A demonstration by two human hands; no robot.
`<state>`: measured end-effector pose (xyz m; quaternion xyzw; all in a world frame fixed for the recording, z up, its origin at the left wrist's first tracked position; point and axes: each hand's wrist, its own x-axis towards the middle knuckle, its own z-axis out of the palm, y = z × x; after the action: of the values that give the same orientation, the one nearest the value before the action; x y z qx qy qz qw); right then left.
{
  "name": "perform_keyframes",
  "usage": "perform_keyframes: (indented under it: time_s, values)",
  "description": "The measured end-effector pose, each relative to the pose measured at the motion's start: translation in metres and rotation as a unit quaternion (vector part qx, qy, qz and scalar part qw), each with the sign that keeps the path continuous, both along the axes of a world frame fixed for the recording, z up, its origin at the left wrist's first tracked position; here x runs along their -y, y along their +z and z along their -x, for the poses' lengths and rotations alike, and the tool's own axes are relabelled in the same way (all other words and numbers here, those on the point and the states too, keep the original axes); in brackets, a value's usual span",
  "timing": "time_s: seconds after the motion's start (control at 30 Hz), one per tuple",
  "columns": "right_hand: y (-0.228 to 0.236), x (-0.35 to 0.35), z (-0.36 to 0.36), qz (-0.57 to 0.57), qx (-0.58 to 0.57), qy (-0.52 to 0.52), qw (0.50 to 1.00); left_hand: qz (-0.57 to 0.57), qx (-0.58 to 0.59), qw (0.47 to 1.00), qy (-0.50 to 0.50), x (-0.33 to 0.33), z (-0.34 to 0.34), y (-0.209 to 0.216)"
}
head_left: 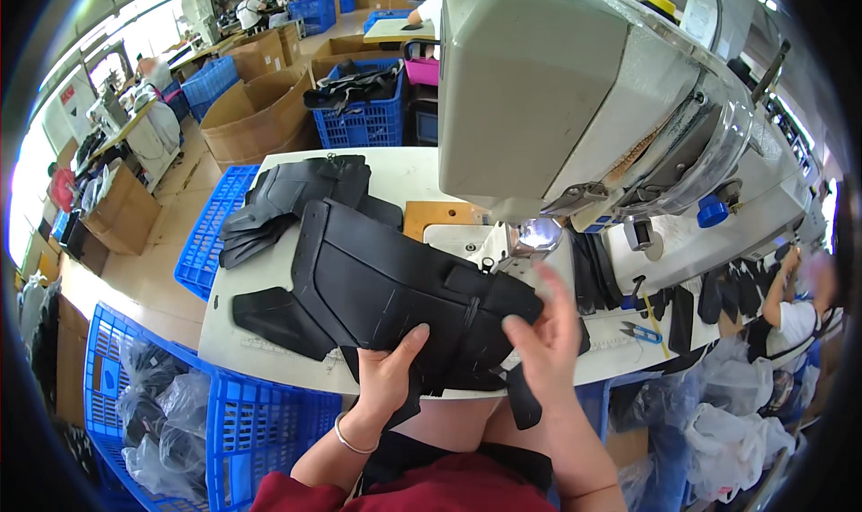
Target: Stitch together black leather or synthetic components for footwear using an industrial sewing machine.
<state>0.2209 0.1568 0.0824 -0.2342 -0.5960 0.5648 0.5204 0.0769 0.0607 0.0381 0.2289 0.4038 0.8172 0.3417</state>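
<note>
A black sewn piece (pixel 386 283), leather-like with stitched seams and a strap across it, lies on the white sewing table (pixel 269 350) in front of the machine's needle area. My left hand (pixel 386 377) grips its near edge, thumb on top and the fingers hidden underneath. At the piece's right end is my right hand (pixel 548 337), thumb and fingers apart, the thumb close to or touching the black edge. Just beyond the piece stand the sewing machine's presser foot and needle plate (pixel 458 240), under a bright lamp. Black flaps hang over the table's front edge.
The large grey sewing machine head (pixel 530 81) overhangs the table. A stack of black pieces (pixel 296 198) lies at the far left, with more beside the machine. Blue thread snips (pixel 642 332) rest on the right. Blue crates (pixel 269 431) with plastic bags flank the table. Other people work farther off.
</note>
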Motion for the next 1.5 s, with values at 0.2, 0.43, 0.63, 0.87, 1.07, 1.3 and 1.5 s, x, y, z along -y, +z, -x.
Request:
perform_keyframes:
  time_s: [0.2,0.43,0.63,0.87,1.07,1.3,1.5]
  values:
    - [0.031,-0.025,0.006,-0.269,0.228,-0.023,0.936,0.021,-0.036,0.999,-0.007,0.009,-0.012,0.007]
    - [0.035,-0.031,0.009,-0.085,0.192,0.156,0.965,0.060,0.049,0.997,-0.026,0.011,-0.008,0.016]
    - [0.038,-0.030,0.015,-0.089,0.288,0.098,0.949,0.040,-0.064,0.997,-0.005,0.011,-0.014,0.012]
    - [0.043,-0.041,-0.004,0.095,0.119,0.145,0.978,0.008,0.033,0.999,-0.020,0.013,-0.008,0.012]
    - [0.027,-0.029,-0.019,0.122,0.157,0.215,0.956,-0.004,0.059,0.997,-0.043,0.013,-0.008,0.009]
    - [0.019,-0.036,-0.010,0.116,0.145,0.143,0.972,0.048,-0.032,0.993,-0.100,0.015,-0.007,0.008]
    - [0.009,-0.027,-0.015,0.262,0.103,0.155,0.947,0.047,0.002,0.995,-0.091,0.013,-0.005,0.011]
